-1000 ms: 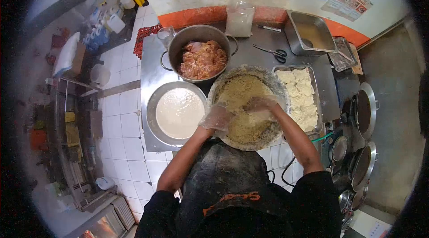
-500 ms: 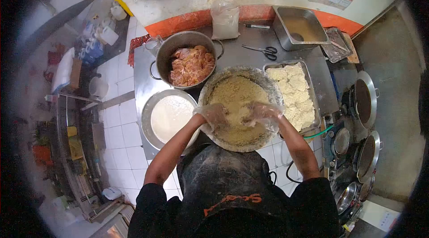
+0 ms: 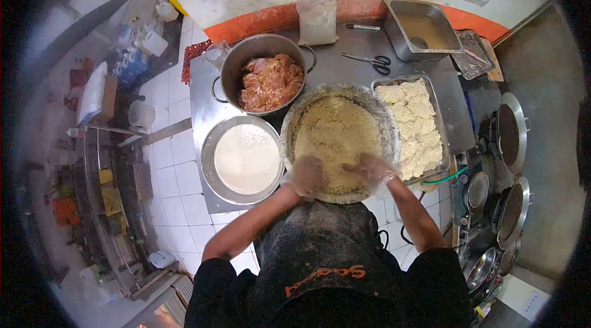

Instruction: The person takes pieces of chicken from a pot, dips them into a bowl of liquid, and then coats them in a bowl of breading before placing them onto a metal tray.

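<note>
A large round basin [image 3: 289, 112] of pale, crumbly flour [image 3: 335, 125] stands in front of me at the table's near edge. My left hand [image 3: 308, 175], in a clear plastic glove, is low in the basin's left side against the flour. Motion blur smears its fingers. On the right side, my gloved right hand [image 3: 374, 171] rests on the flour with its fingers stretched inward, apart from the left hand. No separate piece shows between the hands. Whatever lies under them is hidden.
Left of the basin sits a bowl of white batter [image 3: 246, 159]; behind it, a pot of raw meat [image 3: 271, 82]. A tray of flour-coated pieces [image 3: 412, 125] adjoins the right. Scissors [image 3: 375, 63], a plastic bag [image 3: 317, 20] and a steel container [image 3: 425, 32] stand behind.
Both hands have moved nearer to my body, toward the basin's near rim. The flour at the basin's centre is now more exposed. The whole view has shifted slightly.
</note>
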Motion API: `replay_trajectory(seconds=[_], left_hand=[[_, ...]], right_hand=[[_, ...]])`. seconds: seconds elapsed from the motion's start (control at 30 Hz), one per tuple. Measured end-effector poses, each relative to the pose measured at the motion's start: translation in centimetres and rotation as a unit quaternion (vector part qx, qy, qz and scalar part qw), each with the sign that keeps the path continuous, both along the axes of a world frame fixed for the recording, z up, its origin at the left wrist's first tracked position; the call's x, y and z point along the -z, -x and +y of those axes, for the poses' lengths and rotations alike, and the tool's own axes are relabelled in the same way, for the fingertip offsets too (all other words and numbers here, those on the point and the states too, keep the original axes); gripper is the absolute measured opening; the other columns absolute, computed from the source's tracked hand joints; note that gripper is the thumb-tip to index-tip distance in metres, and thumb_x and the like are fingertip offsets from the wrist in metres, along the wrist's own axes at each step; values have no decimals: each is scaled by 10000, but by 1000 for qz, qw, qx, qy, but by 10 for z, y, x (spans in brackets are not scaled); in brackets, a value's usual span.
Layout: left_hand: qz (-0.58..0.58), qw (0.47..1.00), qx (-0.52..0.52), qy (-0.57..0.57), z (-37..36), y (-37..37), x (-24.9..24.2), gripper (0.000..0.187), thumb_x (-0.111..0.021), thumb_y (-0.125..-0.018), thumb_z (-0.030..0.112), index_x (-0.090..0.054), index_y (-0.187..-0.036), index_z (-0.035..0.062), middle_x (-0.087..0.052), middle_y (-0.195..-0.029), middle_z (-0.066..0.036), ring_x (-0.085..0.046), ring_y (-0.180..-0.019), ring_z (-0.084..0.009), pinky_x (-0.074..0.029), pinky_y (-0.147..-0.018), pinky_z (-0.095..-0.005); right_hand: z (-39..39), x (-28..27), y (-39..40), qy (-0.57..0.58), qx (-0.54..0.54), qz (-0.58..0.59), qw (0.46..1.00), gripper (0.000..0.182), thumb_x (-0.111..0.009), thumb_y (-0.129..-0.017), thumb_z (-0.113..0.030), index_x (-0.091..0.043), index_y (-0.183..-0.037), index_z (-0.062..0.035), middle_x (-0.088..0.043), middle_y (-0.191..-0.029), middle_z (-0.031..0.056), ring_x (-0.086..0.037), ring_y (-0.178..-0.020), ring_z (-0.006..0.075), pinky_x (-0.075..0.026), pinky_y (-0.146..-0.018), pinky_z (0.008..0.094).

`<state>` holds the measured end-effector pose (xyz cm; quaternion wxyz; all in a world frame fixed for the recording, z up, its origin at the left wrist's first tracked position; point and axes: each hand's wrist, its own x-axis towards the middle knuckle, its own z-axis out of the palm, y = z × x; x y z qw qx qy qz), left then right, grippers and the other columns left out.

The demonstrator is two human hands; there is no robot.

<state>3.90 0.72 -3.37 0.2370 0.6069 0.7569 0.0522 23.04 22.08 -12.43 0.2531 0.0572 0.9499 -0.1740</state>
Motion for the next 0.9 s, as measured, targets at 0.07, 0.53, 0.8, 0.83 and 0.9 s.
replay_trajectory(seconds=[0.07,0.53,0.8,0.83,0.9], left_hand=[[26,996,-20,-77,-7,-25,106,337,-592,-933,343,-718,-1059,56,-701,-977,-178,-664,-953,-361,-521,-876,-500],[-93,962,-68,-247,-18,49,186,451,-558,-1043,333,-542,-1427,97,-649,-1077,-85,-646,-906,-204,-550,-716,-373],[-506,717,-267,-399,-3,52,158,496,-527,-1046,142,-417,-1514,18,-571,-1327,-114,-588,-1151,-202,-519,-895,-342],[-454,740,-268,-417,-1,50,133,512,-522,-1041,102,-394,-1527,4,-544,-1391,-121,-572,-1209,-211,-510,-963,-343],[-389,759,-275,-443,1,43,97,549,-513,-1032,21,-347,-1553,-25,-491,-1519,-135,-542,-1323,-227,-491,-1100,-345]], right_hand=[[3,99,-26,190,69,116,972,548,-577,-1030,-277,-461,-1563,-224,-668,-1321,159,-645,-1144,332,-528,-961,420],[22,32,110,163,374,127,904,530,-603,-1031,-390,-557,-1495,-139,-648,-1364,98,-593,-1253,276,-457,-1065,383],[-15,98,200,377,308,450,749,491,-575,-975,-259,-548,-1443,-112,-637,-1248,163,-594,-1193,318,-450,-1061,509],[-22,97,201,378,305,451,749,491,-575,-975,-259,-548,-1443,-112,-637,-1248,163,-594,-1193,318,-450,-1061,509],[-41,87,198,-162,154,388,894,493,-552,-991,-253,-537,-1461,-105,-639,-1269,166,-576,-1245,329,-430,-1095,514]])
